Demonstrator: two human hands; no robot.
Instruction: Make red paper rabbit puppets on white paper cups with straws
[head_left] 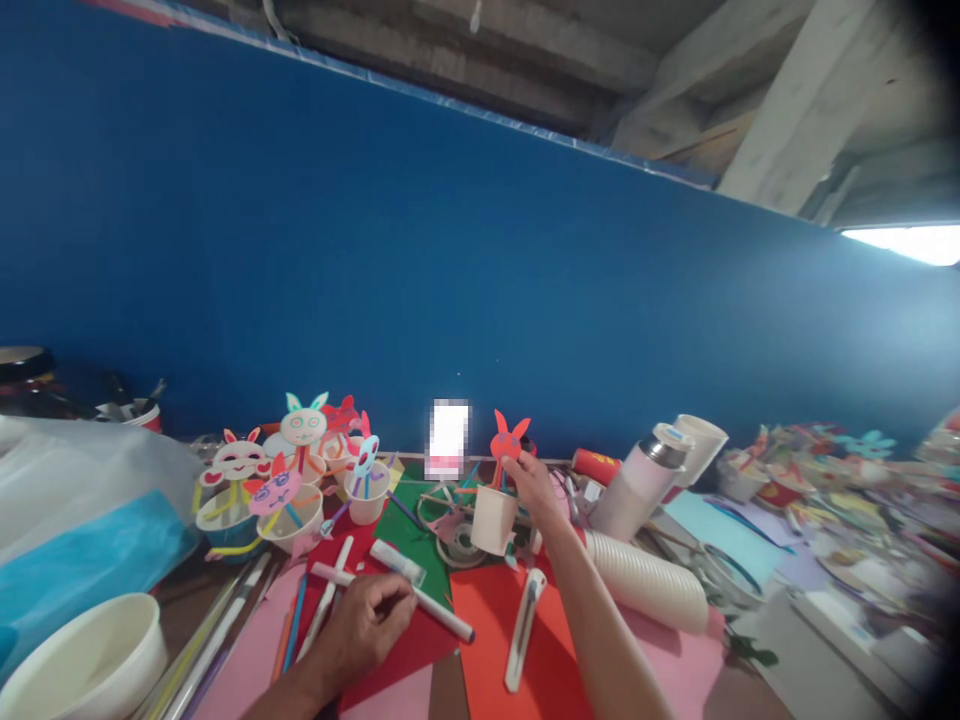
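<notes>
My right hand (534, 487) reaches forward with its fingers closed on a red paper rabbit (505, 447) with two long ears. Just below the rabbit is a tilted white paper cup (493, 521); whether the two are joined I cannot tell. My left hand (375, 615) hovers low over red paper, fingers curled in, and what they hold, if anything, is hidden. Right by it lie a white marker (444, 612) with a dark end and a clear-capped white tube (397, 562). Between my forearms a white utility knife (526, 630) rests on an orange-red sheet (480, 650).
Several paper animals in cups (367, 495) stand at back left. A white bowl (86, 655) sits at front left. To the right are a stack of paper cups (645, 580), a thermos (637, 485) and more crafts (810, 470). A blue partition (450, 250) rises behind.
</notes>
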